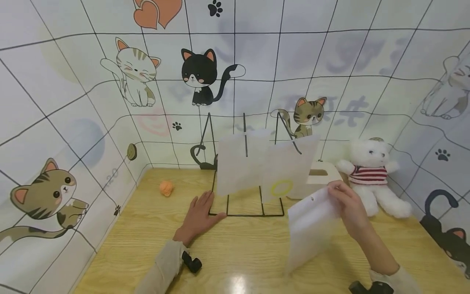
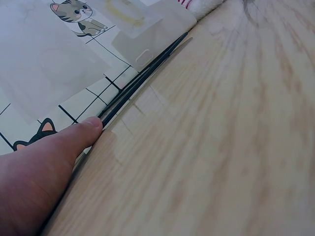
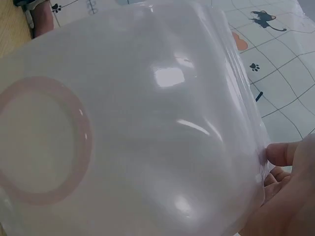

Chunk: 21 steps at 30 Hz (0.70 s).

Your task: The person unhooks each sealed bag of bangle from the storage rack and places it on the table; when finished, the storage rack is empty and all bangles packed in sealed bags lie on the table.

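A black wire rack stands on the table with two translucent white plastic bags on its upper prongs, a left bag and a right bag. A yellow ring shows at the right bag's bottom. My left hand lies with spread fingers at the rack's left base corner, its thumb touching the base wire. In front of the rack, my right hand pinches the top corner of another frosted plastic bag. A pink ring shows low on that bag; whether it is inside, I cannot tell.
A white teddy bear in a striped shirt sits at the back right. Beside it, partly behind the hanging bag, is a beige box with a slot. A small orange ball-like object lies back left. Cat-patterned sheeting encloses the table.
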Each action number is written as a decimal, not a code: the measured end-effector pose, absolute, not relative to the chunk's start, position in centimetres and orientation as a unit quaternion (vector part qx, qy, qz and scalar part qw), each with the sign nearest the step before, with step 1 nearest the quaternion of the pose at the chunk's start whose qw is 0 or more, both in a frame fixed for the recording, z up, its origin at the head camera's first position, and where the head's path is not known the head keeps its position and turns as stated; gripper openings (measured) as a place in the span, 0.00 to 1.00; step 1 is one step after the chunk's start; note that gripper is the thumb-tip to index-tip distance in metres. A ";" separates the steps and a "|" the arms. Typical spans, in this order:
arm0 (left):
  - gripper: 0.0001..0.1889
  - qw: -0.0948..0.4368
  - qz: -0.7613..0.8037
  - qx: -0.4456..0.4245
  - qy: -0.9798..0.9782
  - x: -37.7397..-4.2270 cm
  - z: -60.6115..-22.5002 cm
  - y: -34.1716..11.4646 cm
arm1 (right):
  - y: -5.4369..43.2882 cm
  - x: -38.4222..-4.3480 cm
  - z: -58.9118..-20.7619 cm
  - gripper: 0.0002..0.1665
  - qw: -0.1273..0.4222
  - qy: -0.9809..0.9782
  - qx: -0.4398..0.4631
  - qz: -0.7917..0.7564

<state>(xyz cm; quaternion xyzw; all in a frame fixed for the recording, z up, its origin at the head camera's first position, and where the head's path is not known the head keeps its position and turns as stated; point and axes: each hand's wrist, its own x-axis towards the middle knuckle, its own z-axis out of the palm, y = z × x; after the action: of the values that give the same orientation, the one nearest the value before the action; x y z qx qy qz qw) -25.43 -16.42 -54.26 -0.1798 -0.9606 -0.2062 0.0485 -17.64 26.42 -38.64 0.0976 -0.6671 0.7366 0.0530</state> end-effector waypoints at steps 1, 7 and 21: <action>0.51 0.049 -0.207 -0.180 -0.960 -25.5 -54.3 -16.5 | 26.6 -17.7 -38.8 0.12 0.051 -0.672 0.086 0.734; 0.51 0.047 -0.213 -0.180 -0.959 -25.5 -54.2 -16.5 | 27.1 -17.8 -39.3 0.11 0.060 -0.679 0.026 0.732; 0.51 0.040 -0.213 -0.175 -0.961 -25.4 -54.3 -16.6 | 28.1 -19.1 -40.7 0.11 0.103 -0.783 -0.065 0.610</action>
<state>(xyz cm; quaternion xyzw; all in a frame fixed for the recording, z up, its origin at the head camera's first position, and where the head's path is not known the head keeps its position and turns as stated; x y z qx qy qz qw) -25.42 -16.60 -54.27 -0.1745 -0.9605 -0.2129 0.0402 -19.07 28.10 -40.66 -0.0650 -0.7833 0.6095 0.1035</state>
